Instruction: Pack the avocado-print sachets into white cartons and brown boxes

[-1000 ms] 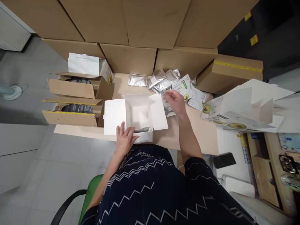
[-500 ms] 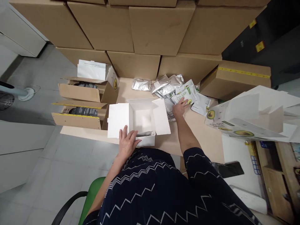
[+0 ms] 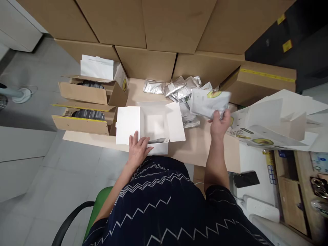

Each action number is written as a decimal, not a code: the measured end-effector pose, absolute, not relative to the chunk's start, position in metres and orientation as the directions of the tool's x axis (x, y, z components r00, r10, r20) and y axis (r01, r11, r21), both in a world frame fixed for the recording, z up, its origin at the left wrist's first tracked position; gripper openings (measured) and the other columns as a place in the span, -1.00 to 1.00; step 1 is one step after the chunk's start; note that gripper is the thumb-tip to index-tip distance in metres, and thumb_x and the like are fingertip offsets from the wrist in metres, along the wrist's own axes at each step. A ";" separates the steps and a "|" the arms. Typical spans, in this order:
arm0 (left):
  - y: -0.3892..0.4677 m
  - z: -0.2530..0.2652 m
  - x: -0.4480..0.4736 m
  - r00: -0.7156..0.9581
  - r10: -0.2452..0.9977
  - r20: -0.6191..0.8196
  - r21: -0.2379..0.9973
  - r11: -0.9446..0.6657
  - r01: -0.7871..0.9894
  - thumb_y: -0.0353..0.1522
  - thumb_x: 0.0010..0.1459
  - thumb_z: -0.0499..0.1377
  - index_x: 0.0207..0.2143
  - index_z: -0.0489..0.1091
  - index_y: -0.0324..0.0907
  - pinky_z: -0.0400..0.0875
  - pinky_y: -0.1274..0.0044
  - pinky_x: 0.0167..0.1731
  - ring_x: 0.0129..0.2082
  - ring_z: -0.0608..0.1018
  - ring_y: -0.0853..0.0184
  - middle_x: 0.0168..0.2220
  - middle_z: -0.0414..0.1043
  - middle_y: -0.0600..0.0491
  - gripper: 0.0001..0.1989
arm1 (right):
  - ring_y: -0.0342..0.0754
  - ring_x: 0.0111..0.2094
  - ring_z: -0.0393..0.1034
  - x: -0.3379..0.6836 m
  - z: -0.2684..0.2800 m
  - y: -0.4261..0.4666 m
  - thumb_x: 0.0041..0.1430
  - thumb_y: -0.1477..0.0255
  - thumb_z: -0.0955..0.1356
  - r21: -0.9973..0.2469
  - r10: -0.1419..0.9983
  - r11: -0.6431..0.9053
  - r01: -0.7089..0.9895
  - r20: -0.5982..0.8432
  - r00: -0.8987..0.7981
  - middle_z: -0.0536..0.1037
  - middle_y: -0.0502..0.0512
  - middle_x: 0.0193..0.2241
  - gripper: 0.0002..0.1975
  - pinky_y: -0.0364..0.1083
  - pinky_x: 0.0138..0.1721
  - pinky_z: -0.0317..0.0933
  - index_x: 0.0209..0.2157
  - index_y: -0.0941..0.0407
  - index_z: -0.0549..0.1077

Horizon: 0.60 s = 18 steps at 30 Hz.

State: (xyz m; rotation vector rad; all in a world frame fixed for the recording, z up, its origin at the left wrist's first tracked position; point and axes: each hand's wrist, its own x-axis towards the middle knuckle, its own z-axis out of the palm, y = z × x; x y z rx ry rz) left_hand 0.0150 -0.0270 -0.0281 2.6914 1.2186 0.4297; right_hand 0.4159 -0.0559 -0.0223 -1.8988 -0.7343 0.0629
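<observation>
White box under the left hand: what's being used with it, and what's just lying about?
Seemingly in use: white box (left hand on it); avocado pouch (in right hand); silver pouches.
Probably just lying about: black phone; green chair.

Head-level view, forward and down over table (image 3: 196, 146)

White avocado-print pouch (image 3: 208, 101) near open box (image 3: 161, 149)

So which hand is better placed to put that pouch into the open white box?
Probably the right hand: it holds the pouch, to the right of the white box. The left hand rests at the box's near-left corner.
</observation>
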 end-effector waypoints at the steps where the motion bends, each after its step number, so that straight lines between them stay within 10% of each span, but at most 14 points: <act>1: -0.027 -0.028 0.015 0.626 0.757 0.189 0.264 -0.653 0.710 -0.17 0.26 0.22 0.13 0.41 -0.12 -0.05 -0.09 0.31 0.40 0.09 -0.18 0.04 0.54 -0.12 -0.57 | -0.09 -0.38 0.41 0.407 -0.005 -0.057 0.31 0.13 0.23 -0.869 0.543 -0.169 0.466 0.312 0.779 0.51 0.11 -0.22 -0.59 -0.09 -0.45 0.39 0.00 0.11 0.41; 9: -0.028 -0.025 0.017 0.617 0.776 0.134 0.277 -0.627 0.728 -0.13 0.27 0.19 0.13 0.42 -0.14 -0.03 -0.11 0.30 0.39 0.12 -0.20 0.05 0.53 -0.14 -0.55 | -0.07 -0.30 0.46 0.301 0.078 -0.036 0.41 0.28 0.22 -0.647 0.975 0.129 0.751 0.220 0.022 0.60 0.05 -0.20 -0.71 -0.12 -0.34 0.27 0.02 0.02 0.45; 18: -0.029 -0.026 0.016 0.614 0.776 0.144 0.287 -0.626 0.725 -0.15 0.25 0.22 0.17 0.40 -0.14 -0.02 -0.11 0.31 0.39 0.12 -0.18 0.07 0.52 -0.15 -0.51 | -0.02 -0.28 0.43 0.246 0.030 0.016 0.42 0.36 0.15 -0.402 0.795 0.150 0.903 -0.494 -0.352 0.60 0.18 -0.16 -0.70 -0.12 -0.40 0.00 -0.03 0.07 0.45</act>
